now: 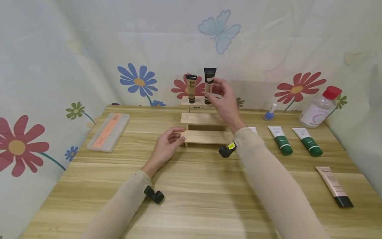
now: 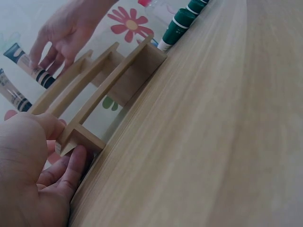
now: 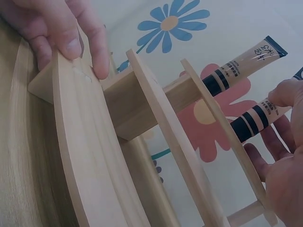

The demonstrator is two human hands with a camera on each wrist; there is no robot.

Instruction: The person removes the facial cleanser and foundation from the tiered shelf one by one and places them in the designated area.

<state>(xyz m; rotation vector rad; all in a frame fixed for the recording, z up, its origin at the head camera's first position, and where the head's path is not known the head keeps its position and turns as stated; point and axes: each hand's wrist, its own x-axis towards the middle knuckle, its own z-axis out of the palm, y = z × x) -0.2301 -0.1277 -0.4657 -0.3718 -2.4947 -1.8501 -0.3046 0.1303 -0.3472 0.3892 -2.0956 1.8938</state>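
Head view: At upper center, the right hand (image 1: pixel 224 99) pinches a cosmetic tube (image 1: pixel 209 87) beside a second tube (image 1: pixel 191 89) atop a wooden stand (image 1: pixel 203 118); the left hand (image 1: pixel 165 146) grips the stand's lowest step at center.

Left wrist view: Lower left, it clasps the wood from above and below, seemingly for steadiness.

Right wrist view: At right, the pinched tube's base meets the stand, likely to keep it upright.

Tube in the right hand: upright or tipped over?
Upright. The tube has its flat end up and its banded end down at the wooden stand's top tier; the right hand pinches it.
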